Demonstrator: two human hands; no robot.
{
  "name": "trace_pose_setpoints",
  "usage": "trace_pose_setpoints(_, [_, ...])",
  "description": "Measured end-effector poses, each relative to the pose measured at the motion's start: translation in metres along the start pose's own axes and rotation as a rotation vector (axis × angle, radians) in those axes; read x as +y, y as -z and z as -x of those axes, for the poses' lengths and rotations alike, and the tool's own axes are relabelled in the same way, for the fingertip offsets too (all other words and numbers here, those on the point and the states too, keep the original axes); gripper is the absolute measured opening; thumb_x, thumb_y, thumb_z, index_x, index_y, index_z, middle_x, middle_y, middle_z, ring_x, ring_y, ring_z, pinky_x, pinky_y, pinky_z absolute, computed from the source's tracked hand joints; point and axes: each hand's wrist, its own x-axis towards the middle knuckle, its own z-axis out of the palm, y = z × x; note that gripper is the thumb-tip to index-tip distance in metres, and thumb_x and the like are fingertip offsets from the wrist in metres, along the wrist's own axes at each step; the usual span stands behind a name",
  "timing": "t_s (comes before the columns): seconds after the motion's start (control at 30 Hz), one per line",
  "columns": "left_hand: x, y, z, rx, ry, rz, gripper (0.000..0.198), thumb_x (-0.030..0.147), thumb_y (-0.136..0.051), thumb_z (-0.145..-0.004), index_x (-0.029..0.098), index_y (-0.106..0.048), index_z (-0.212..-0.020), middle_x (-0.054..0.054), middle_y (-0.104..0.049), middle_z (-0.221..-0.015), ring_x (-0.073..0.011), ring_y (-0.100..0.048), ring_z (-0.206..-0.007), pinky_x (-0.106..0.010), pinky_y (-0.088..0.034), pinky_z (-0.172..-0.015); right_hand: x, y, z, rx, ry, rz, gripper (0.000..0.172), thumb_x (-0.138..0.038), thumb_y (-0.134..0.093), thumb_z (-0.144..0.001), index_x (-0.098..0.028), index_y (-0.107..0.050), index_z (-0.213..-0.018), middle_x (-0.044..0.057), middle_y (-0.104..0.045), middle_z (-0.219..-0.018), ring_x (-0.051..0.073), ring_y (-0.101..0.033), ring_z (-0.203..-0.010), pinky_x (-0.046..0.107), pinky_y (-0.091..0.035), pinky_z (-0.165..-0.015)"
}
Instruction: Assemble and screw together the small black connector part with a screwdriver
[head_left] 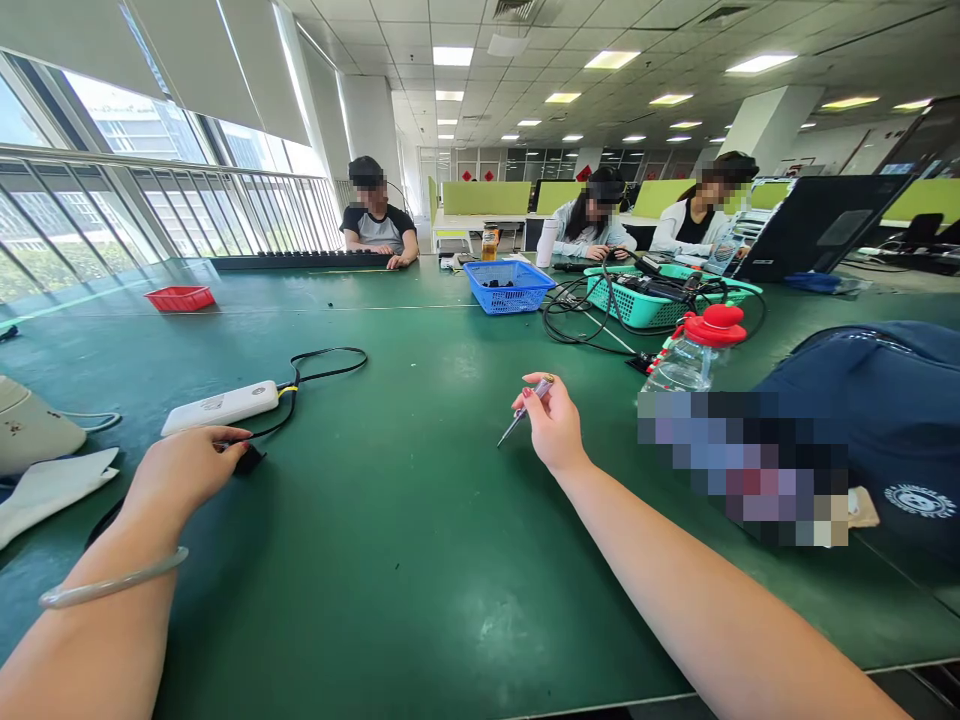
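In my right hand [553, 425] is a small thin screwdriver [514, 427], its metal tip slanting down to the left near the tabletop. Thumb and fingers pinch its clear handle. Over on the left side, my left hand [187, 470] has its fingers closed on a small black part [250, 460], whose kind I cannot make out; the hand hides much of it. Just beyond that hand lies a white power strip [221, 407], with a looped black cable [330, 362] running from its right end. A bangle circles my left wrist.
The green tabletop [360, 560] holds a red tray [180, 298], a blue basket [510, 290] and a green basket [637, 305] with tangled black cables. A red-capped bottle [694, 350] and dark blue bag [877, 400] stand at right. Several people sit across the table.
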Motion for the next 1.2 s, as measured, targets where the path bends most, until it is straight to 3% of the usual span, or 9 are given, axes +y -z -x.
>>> trace_pose_setpoints(0.3, [-0.0014,-0.0007,-0.0005,-0.038,0.041,0.007,0.042,0.042,-0.046,-0.091,0.026,-0.071,-0.121,-0.006,-0.076,-0.109,-0.0282,-0.067,-0.093,-0.033,-0.051,-0.075,-0.0006,0.0006,0.0001,0.000,0.001,-0.002,0.032,-0.051,-0.057,-0.086,-0.023,-0.055,-0.102,0.001,-0.063,-0.075,0.020,-0.066,-0.075,0.041,-0.055,-0.077])
trace_pose_setpoints(1.0, [-0.0017,-0.0010,-0.0015,-0.038,0.045,0.034,0.042,0.046,-0.050,-0.090,0.025,-0.072,-0.118,-0.007,-0.076,-0.109,-0.0285,-0.066,-0.093,-0.032,-0.049,-0.071,0.0017,0.0009,0.0000,-0.008,0.000,0.015,0.032,-0.051,-0.056,-0.087,-0.023,-0.054,-0.103,0.001,-0.066,-0.074,0.020,-0.066,-0.072,0.042,-0.055,-0.076])
trace_pose_setpoints(1.2, [-0.0038,-0.0028,-0.0016,-0.077,0.018,0.118,0.035,0.048,-0.057,-0.083,0.026,-0.077,-0.101,-0.003,-0.078,-0.100,-0.0269,-0.067,-0.094,-0.030,-0.049,-0.071,-0.0001,0.0014,0.0009,-0.010,0.003,0.002,0.032,-0.051,-0.057,-0.086,-0.023,-0.055,-0.102,0.001,-0.065,-0.074,0.021,-0.066,-0.075,0.042,-0.056,-0.077])
